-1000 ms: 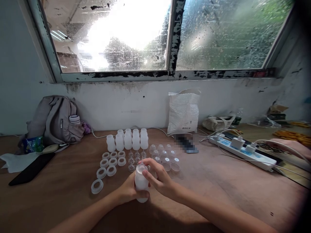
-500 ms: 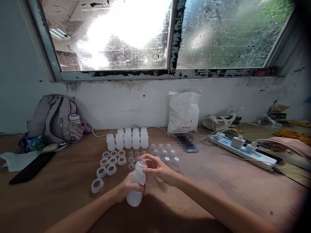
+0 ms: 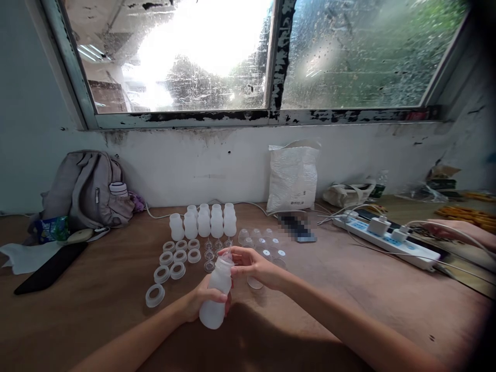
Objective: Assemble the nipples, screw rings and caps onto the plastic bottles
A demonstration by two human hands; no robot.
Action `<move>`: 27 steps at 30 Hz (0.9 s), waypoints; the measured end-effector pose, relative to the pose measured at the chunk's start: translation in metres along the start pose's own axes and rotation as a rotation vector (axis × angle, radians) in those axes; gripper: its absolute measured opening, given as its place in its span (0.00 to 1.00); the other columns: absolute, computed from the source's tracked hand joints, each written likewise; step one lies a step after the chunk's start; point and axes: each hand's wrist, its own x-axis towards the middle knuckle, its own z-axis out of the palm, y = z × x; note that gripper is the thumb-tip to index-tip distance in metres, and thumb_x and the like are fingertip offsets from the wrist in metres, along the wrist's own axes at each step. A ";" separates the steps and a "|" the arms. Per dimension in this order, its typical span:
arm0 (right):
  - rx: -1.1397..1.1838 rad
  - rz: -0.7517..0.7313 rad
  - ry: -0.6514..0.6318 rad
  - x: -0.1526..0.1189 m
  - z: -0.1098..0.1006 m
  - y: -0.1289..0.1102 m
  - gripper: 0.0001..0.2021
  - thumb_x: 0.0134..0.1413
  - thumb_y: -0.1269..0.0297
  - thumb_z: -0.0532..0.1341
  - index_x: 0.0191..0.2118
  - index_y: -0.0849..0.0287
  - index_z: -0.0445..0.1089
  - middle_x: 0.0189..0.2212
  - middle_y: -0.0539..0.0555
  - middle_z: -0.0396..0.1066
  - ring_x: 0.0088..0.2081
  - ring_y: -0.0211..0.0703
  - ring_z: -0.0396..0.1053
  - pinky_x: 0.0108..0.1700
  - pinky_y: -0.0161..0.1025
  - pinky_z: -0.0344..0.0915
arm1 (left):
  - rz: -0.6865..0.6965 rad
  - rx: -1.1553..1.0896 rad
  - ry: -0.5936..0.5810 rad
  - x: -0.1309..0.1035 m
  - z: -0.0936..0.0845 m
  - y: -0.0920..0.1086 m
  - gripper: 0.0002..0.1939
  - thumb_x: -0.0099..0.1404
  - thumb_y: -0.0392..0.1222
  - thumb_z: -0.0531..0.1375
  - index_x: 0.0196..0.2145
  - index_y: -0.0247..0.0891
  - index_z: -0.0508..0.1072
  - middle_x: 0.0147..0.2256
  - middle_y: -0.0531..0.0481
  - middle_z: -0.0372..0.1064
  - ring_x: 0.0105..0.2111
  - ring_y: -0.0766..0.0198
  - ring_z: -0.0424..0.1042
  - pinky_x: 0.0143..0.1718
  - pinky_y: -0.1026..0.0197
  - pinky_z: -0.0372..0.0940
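Our left grip (image 3: 197, 299) is clamped around the waist of a frosted bottle (image 3: 213, 312), thumb across the front, while our right grip (image 3: 260, 269) pinches the clear teat (image 3: 227, 257) at its mouth, with a thumb against the neck. We have the bottle tilted, its mouth leaning away and to our right, over the middle of the counter (image 3: 349, 294); whether its base touches the surface we cannot tell.

Our step in hand, as we judge it, is fitting the teat into the bottle mouth. Our fingers hide part of the rim, so we cannot tell how well it sits. From here the work calls for a firm left grip without squeezing the soft-looking wall, and light, even fingertip pressure that keeps the teat centred and its flange flat.

Beyond our hands, more frosted bottles (image 3: 204, 222) stand upright toward the back edge. Nine white rings (image 3: 154, 304) lie left of the held bottle, the closest to us well apart from the black case (image 3: 52, 268) near the left edge. Other teats (image 3: 210, 266) sit just behind the bottle mouth, and clear caps (image 3: 281, 254) lie behind and partly beneath our right hand. Toward the right edge we see a power strip (image 3: 413, 252) and another person's hand (image 3: 463, 231).
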 end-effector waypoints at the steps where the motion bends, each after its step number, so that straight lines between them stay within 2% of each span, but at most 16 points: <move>1: 0.004 0.000 -0.010 0.000 -0.001 0.000 0.23 0.43 0.59 0.64 0.47 0.59 0.64 0.41 0.55 0.67 0.43 0.43 0.64 0.45 0.39 0.60 | -0.003 -0.002 0.001 0.000 -0.001 0.000 0.15 0.43 0.36 0.58 0.32 0.34 0.64 0.19 0.52 0.66 0.17 0.67 0.64 0.19 0.67 0.59; 7: -0.002 0.009 -0.055 0.000 -0.004 -0.001 0.23 0.43 0.59 0.65 0.46 0.59 0.64 0.39 0.54 0.66 0.42 0.42 0.64 0.43 0.37 0.60 | -0.004 0.010 -0.027 0.000 0.001 0.002 0.15 0.43 0.35 0.57 0.33 0.33 0.64 0.18 0.52 0.66 0.18 0.67 0.64 0.19 0.67 0.58; 13: -0.117 0.025 0.055 0.001 -0.002 -0.001 0.19 0.42 0.60 0.65 0.42 0.59 0.66 0.31 0.50 0.66 0.33 0.36 0.64 0.37 0.34 0.60 | -0.040 0.017 -0.041 0.002 0.003 0.006 0.14 0.42 0.35 0.58 0.31 0.34 0.63 0.18 0.53 0.64 0.17 0.68 0.63 0.19 0.66 0.58; 19: -0.011 0.061 -0.061 0.000 -0.009 -0.004 0.23 0.39 0.63 0.67 0.45 0.59 0.65 0.35 0.52 0.67 0.39 0.40 0.64 0.41 0.36 0.60 | -0.073 0.022 -0.065 0.001 -0.001 0.005 0.14 0.42 0.34 0.58 0.30 0.33 0.63 0.18 0.52 0.65 0.18 0.67 0.63 0.18 0.67 0.58; 23: -0.030 0.080 -0.116 0.000 -0.011 -0.003 0.23 0.38 0.63 0.68 0.44 0.59 0.65 0.38 0.53 0.67 0.41 0.42 0.63 0.42 0.37 0.60 | -0.074 0.047 -0.096 0.000 -0.002 0.005 0.15 0.40 0.33 0.58 0.30 0.32 0.63 0.18 0.52 0.66 0.17 0.67 0.63 0.18 0.67 0.58; 27: -0.264 0.069 0.017 0.001 -0.012 0.002 0.19 0.39 0.59 0.66 0.39 0.61 0.67 0.32 0.52 0.68 0.35 0.40 0.64 0.36 0.35 0.60 | -0.087 0.050 -0.102 0.000 0.000 0.007 0.15 0.42 0.34 0.57 0.31 0.33 0.63 0.19 0.53 0.66 0.18 0.68 0.63 0.19 0.67 0.59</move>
